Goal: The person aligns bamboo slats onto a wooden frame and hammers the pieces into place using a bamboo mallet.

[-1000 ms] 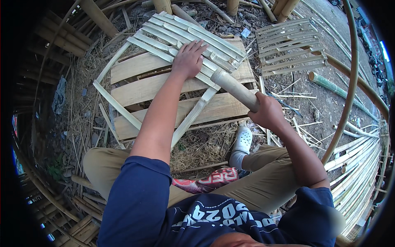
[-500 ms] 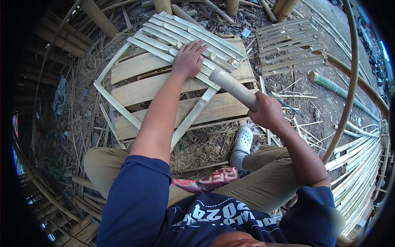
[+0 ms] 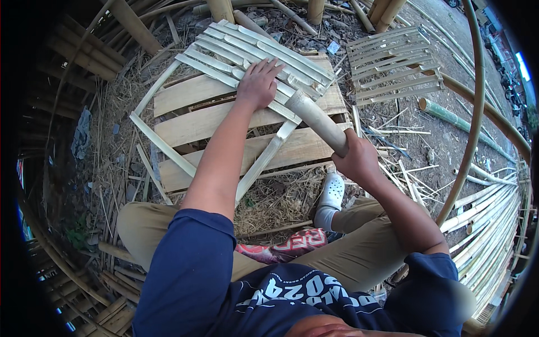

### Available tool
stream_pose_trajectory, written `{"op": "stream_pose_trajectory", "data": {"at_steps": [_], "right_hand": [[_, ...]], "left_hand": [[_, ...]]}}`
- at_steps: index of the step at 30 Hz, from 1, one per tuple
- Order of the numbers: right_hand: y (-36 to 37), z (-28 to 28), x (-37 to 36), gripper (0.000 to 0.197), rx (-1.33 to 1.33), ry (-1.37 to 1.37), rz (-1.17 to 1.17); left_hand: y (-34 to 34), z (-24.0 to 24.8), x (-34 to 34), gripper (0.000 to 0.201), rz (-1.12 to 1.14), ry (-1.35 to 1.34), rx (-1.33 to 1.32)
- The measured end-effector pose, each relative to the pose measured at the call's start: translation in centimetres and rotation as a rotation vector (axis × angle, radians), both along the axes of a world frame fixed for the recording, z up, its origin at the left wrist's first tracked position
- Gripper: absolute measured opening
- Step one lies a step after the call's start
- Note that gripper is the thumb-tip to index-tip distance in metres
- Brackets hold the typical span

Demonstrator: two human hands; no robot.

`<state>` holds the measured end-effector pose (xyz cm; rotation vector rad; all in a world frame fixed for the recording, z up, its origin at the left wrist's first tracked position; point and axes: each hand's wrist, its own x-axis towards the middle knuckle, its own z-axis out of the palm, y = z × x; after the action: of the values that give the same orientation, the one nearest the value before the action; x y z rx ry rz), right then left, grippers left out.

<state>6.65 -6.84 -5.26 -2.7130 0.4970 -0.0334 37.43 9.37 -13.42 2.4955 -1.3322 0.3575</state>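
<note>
Gripping bamboo club (image 3: 318, 121), perhaps touching slats (image 3: 270, 47)

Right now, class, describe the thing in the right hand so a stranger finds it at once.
Find the wooden boards. Near their right edge, the right hand grips a short, pale rod. Unlike the flat slats by its far end, it is thick and cylindrical.

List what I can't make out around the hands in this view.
Head view: parts of the slats beneath the left hand, covered by it.
Head view: near end of the bamboo stick, inside the right hand.
Head view: whether the bamboo stick's far end touches the slats; its top hides that.
Head view: dark shapes at far right, too small and blurred.
</note>
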Motion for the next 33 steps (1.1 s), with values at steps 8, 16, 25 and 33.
{"op": "stream_pose_trajectory", "data": {"at_steps": [8,16,25,33], "right_hand": [[-0.3,-0.8,0.4,0.036,-0.031,0.107,0.042],[-1.4,-1.1,0.1,0.041,-0.004,0.023,0.012],[0.0,-0.1,0.7,0.038,-0.008,0.047,-0.016],[0.1,-0.8,0.0,0.037,-0.02,0.075,0.06]], "left_hand": [[0.1,0.0,-0.2,0.058,-0.001,0.027,0.001],[-0.3,-0.2,-0.3,0.057,0.0,0.029,-0.01],[0.3,-0.7,0.2,0.057,0.006,0.008,0.017],[-0.1,-0.1,0.0,0.057,0.006,0.005,-0.013]]}}
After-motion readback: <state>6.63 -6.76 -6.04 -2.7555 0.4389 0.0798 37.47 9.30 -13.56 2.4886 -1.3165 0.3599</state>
